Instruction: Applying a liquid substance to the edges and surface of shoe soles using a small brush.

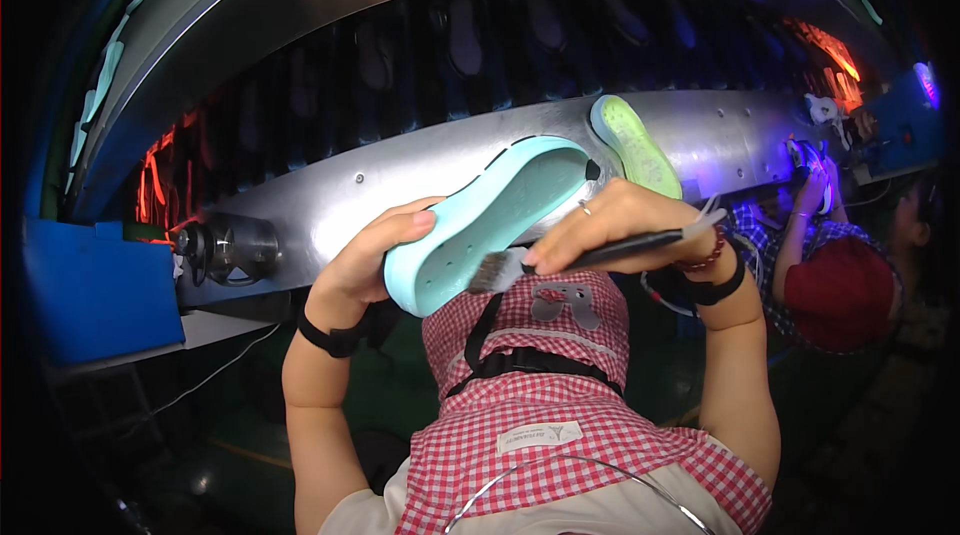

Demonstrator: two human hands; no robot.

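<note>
A light turquoise shoe sole [490,193] is tilted in front of me, its hollow inner side facing up. My left hand [372,253] grips its near left end, with the thumb on the rim. In my right hand [610,225] is a dark-handled brush [492,273]. Its bristles touch or hover just over the inside of the sole, close to a few small holes; which of the two I cannot tell. Beyond my right hand a green sole [637,143] with a pale blue edge lies on the metal ledge [300,197].
Behind the ledge runs a dark conveyor [465,40] carrying several soles, with red glowing heaters [153,180] at its ends. A metal cylinder fitting [228,247] and a blue box [105,285] stand at the left. A co-worker in a checked sleeve [815,235] works at the right.
</note>
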